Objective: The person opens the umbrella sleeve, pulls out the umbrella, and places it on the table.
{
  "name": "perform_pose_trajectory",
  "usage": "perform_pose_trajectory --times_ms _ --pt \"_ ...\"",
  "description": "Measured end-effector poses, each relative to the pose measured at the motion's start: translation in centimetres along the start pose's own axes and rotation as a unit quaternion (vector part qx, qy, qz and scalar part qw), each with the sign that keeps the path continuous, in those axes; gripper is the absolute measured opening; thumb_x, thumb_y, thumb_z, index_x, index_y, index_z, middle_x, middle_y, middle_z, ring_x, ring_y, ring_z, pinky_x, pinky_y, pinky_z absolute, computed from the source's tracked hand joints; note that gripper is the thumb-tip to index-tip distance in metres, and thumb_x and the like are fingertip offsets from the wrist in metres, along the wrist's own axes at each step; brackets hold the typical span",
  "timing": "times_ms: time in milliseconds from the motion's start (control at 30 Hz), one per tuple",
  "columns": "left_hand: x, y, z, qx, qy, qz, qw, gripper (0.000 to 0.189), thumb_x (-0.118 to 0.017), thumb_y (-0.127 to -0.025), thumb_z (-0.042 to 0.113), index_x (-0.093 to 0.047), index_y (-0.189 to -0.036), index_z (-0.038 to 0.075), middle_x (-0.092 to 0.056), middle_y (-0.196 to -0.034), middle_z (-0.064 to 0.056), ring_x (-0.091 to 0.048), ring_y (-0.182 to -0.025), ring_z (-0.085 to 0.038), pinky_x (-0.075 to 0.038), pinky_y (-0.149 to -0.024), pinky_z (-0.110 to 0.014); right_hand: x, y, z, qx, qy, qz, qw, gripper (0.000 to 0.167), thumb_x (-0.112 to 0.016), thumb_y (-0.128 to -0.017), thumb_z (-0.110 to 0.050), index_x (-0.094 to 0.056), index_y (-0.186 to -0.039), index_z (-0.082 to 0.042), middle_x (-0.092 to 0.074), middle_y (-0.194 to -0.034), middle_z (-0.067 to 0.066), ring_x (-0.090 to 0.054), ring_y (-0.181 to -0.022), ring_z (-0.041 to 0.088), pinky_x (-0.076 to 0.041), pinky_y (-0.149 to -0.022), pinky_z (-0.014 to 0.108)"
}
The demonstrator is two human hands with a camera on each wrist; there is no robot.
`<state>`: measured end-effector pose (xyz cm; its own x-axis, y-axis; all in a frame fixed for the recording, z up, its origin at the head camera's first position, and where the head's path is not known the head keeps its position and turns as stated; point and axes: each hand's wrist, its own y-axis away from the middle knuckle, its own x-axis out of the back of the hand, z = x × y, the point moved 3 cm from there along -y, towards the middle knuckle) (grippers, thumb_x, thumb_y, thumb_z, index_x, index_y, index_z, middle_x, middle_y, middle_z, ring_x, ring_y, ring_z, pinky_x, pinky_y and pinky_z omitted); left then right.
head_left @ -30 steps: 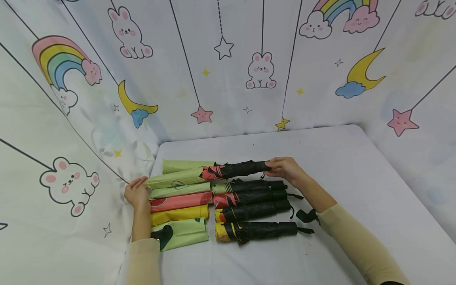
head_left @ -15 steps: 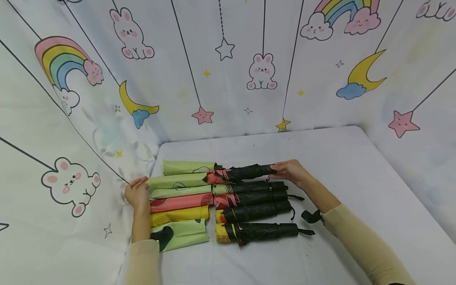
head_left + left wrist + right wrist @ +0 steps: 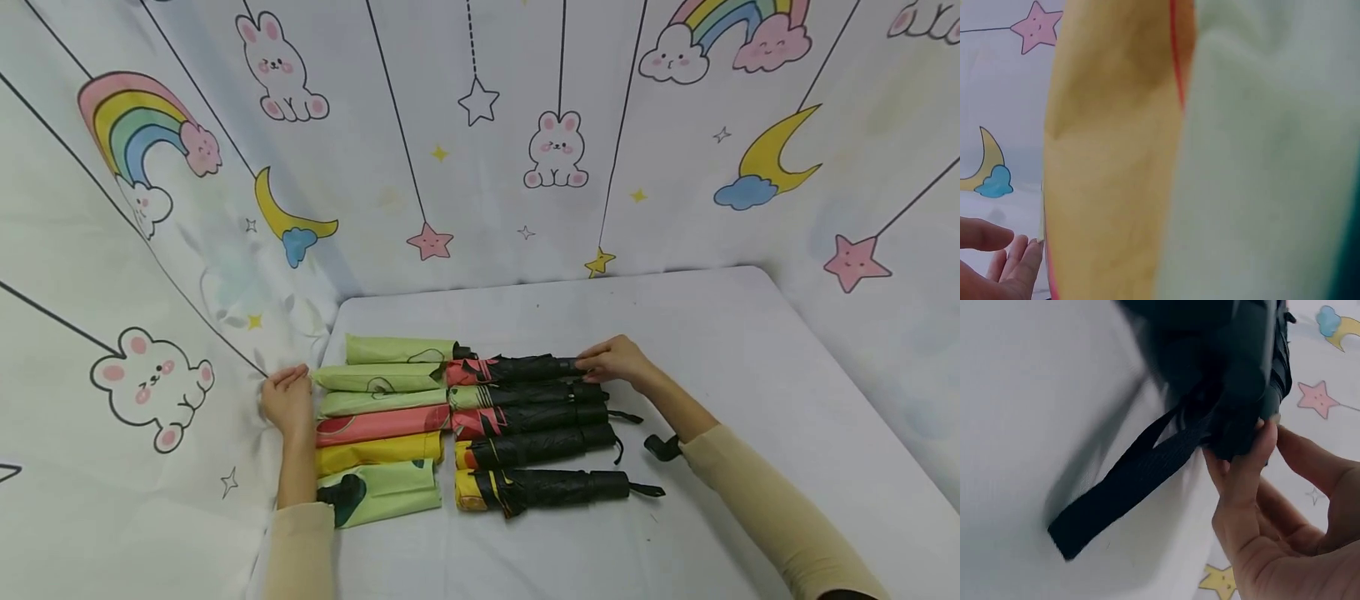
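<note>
Folded umbrellas lie in a column beside rolled fabric sleeves. My right hand [image 3: 621, 362] pinches the black handle end of a red-and-black folded umbrella [image 3: 517, 368]. In the right wrist view, thumb and fingers meet on that dark end, beside a black strap [image 3: 1129, 478]. Left of this umbrella lies a light green sleeve [image 3: 375, 378], its right end against the red fabric. My left hand [image 3: 288, 402] is at the sleeve's left end. The left wrist view shows its fingers [image 3: 1025, 265] nearly straight, at the edge of the fabric, thumb apart from them.
Below lie a black-and-green umbrella [image 3: 536, 394], a red-and-black one [image 3: 532, 417], and two yellow-and-black ones, the lowest [image 3: 540, 490] nearest me. Red [image 3: 382, 423], yellow [image 3: 382, 452] and green [image 3: 397, 493] sleeves lie left. A green roll [image 3: 397, 350] with a black end lies at the back.
The umbrella in my right hand has come down level beside the others and shifted slightly right; its green sleeve has lowered too. My left hand has stayed at the sleeve's end.
</note>
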<state>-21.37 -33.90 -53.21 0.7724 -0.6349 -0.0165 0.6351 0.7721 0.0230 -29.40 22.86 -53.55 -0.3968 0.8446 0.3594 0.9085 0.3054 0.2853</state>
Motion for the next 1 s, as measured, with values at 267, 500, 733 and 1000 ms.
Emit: perform_pose_trajectory --times_ms 267,500,733,1000 --pt "-0.9 0.2 1.4 -0.054 -0.034 0.008 0.9979 0.026 -0.06 -0.093 -0.005 -0.059 -0.12 -0.006 -0.07 -0.121 -0.022 -0.069 -0.115 -0.028 -0.056 -0.096 -0.025 -0.2 -0.9 -0.4 0.028 0.089 0.03 0.9952 0.031 -0.075 -0.098 -0.019 -0.077 -0.114 0.006 -0.077 -0.088 0.015 -0.076 -0.072 0.022 -0.066 -0.069 0.038" --pt "-2.4 -0.1 2.2 -0.008 -0.027 -0.023 0.9993 0.03 -0.064 -0.094 -0.002 -0.058 -0.124 -0.001 -0.07 -0.128 -0.022 -0.068 -0.119 -0.027 -0.055 -0.094 -0.022 -1.8 -2.0 -3.4 0.062 0.082 0.046 0.9936 0.03 -0.074 -0.099 -0.021 -0.076 -0.116 0.004 -0.077 -0.106 0.023 -0.078 -0.084 0.028 -0.065 -0.075 0.039" --pt "-3.7 -0.7 2.4 0.015 -0.024 -0.064 0.9976 0.038 -0.064 -0.096 -0.002 -0.054 -0.132 -0.001 -0.067 -0.134 -0.02 -0.064 -0.126 -0.028 -0.053 -0.092 -0.02 -4.7 -3.8 -5.9 0.081 0.085 0.021 0.9929 0.031 -0.075 -0.098 -0.022 -0.077 -0.116 0.003 -0.078 -0.104 0.02 -0.078 -0.089 0.028 -0.065 -0.078 0.038" --pt "-5.5 -1.1 2.4 0.009 -0.013 -0.065 0.9978 0.035 -0.062 -0.095 -0.005 -0.053 -0.129 -0.002 -0.067 -0.132 -0.021 -0.066 -0.124 -0.026 -0.053 -0.091 -0.022 -8.0 -5.9 -7.8 0.101 0.135 0.033 0.9851 0.028 -0.077 -0.097 -0.026 -0.08 -0.11 -0.002 -0.079 -0.092 0.01 -0.077 -0.082 0.023 -0.064 -0.071 0.033"
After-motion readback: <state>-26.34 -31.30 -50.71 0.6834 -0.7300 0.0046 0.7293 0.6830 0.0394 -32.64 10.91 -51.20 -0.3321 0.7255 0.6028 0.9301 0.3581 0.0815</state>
